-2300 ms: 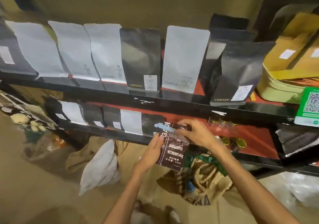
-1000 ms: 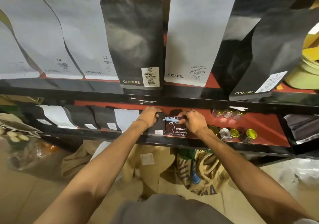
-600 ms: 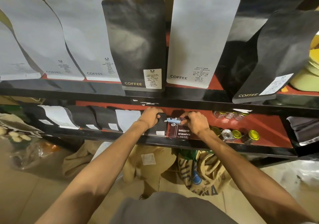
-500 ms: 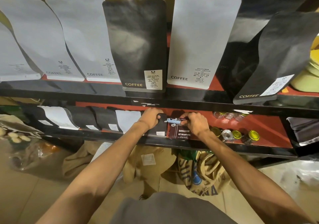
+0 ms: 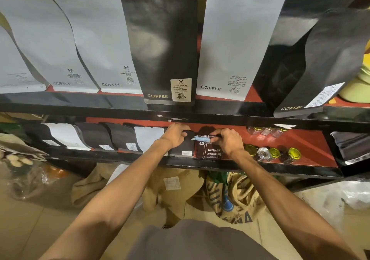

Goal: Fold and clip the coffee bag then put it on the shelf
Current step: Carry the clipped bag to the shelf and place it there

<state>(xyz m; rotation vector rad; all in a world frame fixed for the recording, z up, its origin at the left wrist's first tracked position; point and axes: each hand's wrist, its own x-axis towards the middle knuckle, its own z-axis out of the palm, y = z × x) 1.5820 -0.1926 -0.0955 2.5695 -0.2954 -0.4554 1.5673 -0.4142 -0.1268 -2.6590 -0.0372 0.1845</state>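
Little has shifted in half a second: the right hand (image 5: 228, 142) still pinches the blue clip (image 5: 201, 138) atop the brown coffee bag (image 5: 208, 151) at frame centre on the lower shelf (image 5: 220, 164). Left hand (image 5: 176, 136) curls over the neighbouring black bag (image 5: 183, 149). Open red shelf lies rightward before the jars (image 5: 274, 153).

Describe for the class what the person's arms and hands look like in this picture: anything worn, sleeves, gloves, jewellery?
Both arms are bare along all that shows; no sleeve is visible. The left hand and right hand wear no gloves, and no watch or bracelet shows at either wrist. Rings cannot be told.
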